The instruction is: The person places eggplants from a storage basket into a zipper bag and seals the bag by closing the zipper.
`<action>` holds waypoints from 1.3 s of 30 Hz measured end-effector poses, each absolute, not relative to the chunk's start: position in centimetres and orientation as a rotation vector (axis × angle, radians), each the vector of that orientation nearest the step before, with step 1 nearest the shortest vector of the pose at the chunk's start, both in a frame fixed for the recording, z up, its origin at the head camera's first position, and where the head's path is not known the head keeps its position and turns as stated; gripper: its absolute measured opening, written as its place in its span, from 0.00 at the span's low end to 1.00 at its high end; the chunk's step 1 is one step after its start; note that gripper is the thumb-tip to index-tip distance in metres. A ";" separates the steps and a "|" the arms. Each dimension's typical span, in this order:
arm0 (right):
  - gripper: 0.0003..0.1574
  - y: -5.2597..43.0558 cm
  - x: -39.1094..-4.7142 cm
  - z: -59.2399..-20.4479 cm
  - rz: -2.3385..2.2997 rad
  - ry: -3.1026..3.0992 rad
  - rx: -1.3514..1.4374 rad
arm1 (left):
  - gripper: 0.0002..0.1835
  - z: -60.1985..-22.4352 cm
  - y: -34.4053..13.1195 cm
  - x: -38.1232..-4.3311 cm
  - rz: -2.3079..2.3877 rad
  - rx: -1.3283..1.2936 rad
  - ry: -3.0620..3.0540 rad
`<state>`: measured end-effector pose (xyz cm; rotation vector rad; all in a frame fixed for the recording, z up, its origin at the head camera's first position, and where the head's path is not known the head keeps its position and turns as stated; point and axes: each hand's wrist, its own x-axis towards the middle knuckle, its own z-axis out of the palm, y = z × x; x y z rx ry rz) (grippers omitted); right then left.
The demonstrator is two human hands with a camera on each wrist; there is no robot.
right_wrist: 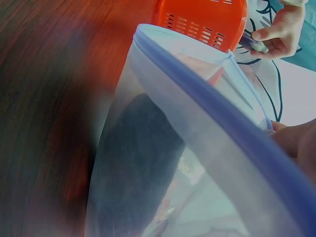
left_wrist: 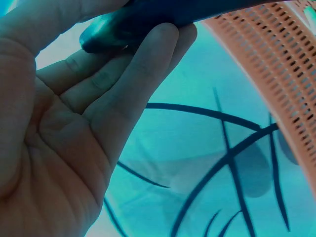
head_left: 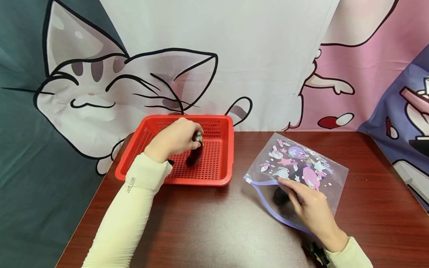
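Note:
A dark purple eggplant [head_left: 193, 156] with a greenish stem end hangs from my left hand [head_left: 178, 138], which pinches it near that end over the red basket [head_left: 222, 178]. Up close in the left wrist view, the fingers [left_wrist: 148, 59] and thumb hold the glossy dark eggplant [left_wrist: 163, 19]. My right hand [head_left: 311, 208] grips the upper edge of a clear zip bag [head_left: 268, 163] printed with pink and purple cartoons, and its mouth gapes toward me. Through the plastic a dark, long rounded thing [right_wrist: 138, 158] shows inside the bag; its kind cannot be told.
Both the basket and the bag rest on a dark reddish-brown table [head_left: 207, 223], basket at the back left, bag to the right. A cloth backdrop [head_left: 268, 67] with cartoon cats hangs right behind the table. The bag's white slider [head_left: 248, 180] sits at its left corner.

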<state>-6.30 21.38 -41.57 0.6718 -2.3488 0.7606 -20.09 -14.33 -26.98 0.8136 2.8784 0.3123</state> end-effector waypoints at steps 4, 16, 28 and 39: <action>0.29 21.4 -6.3 -41.5 0.755 -2.363 0.657 | 0.03 -26.1 -14.0 -19.0 0.321 0.848 2.906; 0.20 21.3 -6.3 -41.3 0.760 -2.372 0.657 | 0.13 -24.5 -14.1 -15.4 0.401 1.053 3.074; 0.25 21.2 -6.8 -41.2 0.735 -2.228 0.705 | 0.18 -24.5 -15.2 -12.2 0.633 1.334 3.228; 0.17 21.7 -6.5 -40.7 0.767 -2.397 0.653 | 0.24 -25.4 -15.3 -9.9 0.798 1.553 3.224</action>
